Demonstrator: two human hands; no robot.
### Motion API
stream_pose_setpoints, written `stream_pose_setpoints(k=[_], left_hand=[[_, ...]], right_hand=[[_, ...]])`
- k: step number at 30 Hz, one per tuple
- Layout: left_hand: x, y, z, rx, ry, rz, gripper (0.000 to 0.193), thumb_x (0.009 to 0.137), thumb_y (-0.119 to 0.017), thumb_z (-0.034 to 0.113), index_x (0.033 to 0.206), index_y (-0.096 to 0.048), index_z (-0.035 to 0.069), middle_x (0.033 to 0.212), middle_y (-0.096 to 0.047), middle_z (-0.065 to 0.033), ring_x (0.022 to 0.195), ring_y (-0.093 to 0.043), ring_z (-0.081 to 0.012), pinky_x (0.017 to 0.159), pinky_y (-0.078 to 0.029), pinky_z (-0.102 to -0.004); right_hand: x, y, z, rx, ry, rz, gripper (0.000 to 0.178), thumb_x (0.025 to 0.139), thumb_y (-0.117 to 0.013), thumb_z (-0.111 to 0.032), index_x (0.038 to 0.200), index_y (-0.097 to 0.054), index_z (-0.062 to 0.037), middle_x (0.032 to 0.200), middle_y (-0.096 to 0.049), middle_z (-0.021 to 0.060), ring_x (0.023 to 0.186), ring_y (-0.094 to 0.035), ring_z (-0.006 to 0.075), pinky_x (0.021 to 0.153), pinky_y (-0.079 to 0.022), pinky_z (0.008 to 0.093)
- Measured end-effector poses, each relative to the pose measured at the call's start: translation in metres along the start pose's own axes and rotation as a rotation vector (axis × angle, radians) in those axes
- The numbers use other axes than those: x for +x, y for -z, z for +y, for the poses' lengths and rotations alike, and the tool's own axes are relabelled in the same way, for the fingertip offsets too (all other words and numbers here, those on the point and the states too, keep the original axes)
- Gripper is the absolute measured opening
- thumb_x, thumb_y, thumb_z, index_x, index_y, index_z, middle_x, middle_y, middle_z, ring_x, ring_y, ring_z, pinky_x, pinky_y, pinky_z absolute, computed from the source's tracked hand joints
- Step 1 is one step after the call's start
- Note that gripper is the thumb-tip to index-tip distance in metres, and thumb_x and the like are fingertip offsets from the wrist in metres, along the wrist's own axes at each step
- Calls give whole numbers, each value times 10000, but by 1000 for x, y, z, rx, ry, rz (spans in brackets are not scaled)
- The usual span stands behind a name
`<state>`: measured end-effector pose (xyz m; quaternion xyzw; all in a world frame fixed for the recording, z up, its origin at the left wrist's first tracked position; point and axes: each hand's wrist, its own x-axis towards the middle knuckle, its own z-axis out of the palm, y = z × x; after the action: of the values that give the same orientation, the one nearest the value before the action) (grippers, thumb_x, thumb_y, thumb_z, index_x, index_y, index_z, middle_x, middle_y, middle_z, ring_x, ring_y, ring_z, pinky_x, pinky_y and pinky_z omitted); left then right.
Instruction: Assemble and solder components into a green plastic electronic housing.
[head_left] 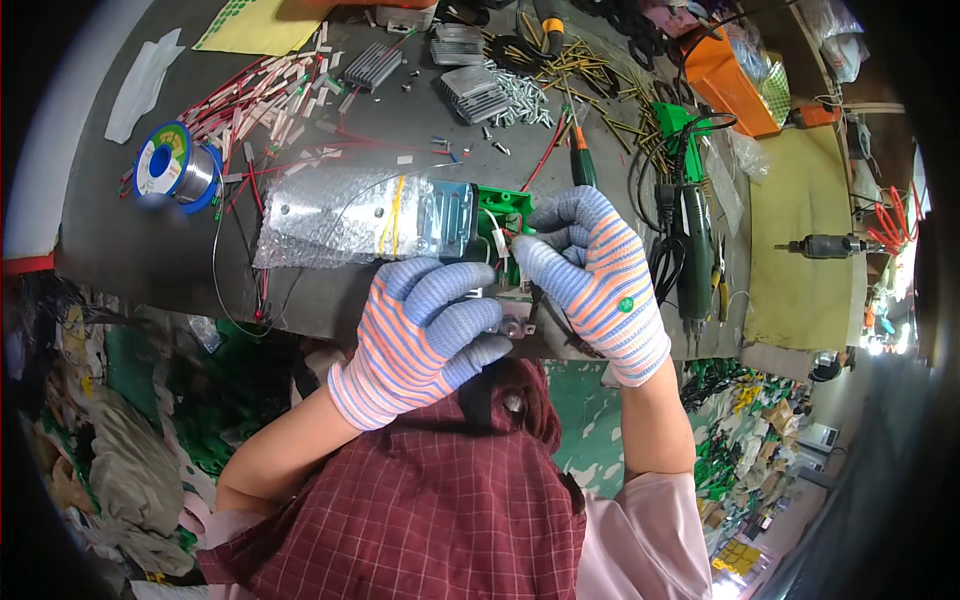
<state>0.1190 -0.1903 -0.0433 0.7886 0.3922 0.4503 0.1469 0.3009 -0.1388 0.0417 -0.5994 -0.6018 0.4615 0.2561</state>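
Note:
A device partly covered in bubble wrap point(320, 220) lies across the bench's near edge, with yellow bands around it. At its right end is an open green housing point(505, 198) with a white and a red wire inside. My left hand point(415, 325), in a striped glove, curls its fingers against the near side of that end; what lies between the fingertips is mostly hidden. My right hand point(605, 275), gloved alike, pinches at the wires in the housing from the right. Below the housing, between the hands, sits a small metal part point(517, 322) with a round centre.
A solder spool point(178, 168) stands at left, beside red wires with white sleeves point(270, 105). Finned heat sinks point(470, 92), screws point(520, 98) and brass-coloured pins point(625, 125) lie farther back. A screwdriver point(580, 160) and a corded green power tool point(694, 255) are to the right.

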Motion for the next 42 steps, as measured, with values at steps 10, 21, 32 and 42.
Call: stream_pose_setpoints(k=[10,21,32,42], left_hand=[[-3,-3,-1,-2,-14,27,331,716,-793,332,939,-626,153,1152,-625,-51,965,-546,-292,835,-447,-431],[-2,-1,0,9,-13,31,329,646,-768,263,941,-637,197,1090,-614,-44,949,-576,-271,798,-479,-427],[-11,-10,2,127,-72,221,316,643,-761,230,940,-652,223,1033,-605,8,949,-573,-222,808,-491,-395],[-16,-14,-3,207,-124,245,338,691,-802,336,980,-653,245,1027,-563,28,973,-534,-226,883,-475,-411]], right_hand=[[-25,-10,17,37,32,112,163,876,-700,-65,987,-590,-20,811,-651,50,724,-599,74,654,-492,239],[2,-12,-17,-509,481,99,128,839,-691,-109,930,-616,-59,759,-663,150,721,-663,338,643,-517,397],[21,-12,-21,-67,-16,-110,229,853,-730,-111,995,-594,6,817,-653,37,744,-605,81,652,-493,250],[-11,-16,1,-73,71,-28,182,872,-726,-71,996,-604,-14,847,-654,27,779,-607,82,713,-512,254]])
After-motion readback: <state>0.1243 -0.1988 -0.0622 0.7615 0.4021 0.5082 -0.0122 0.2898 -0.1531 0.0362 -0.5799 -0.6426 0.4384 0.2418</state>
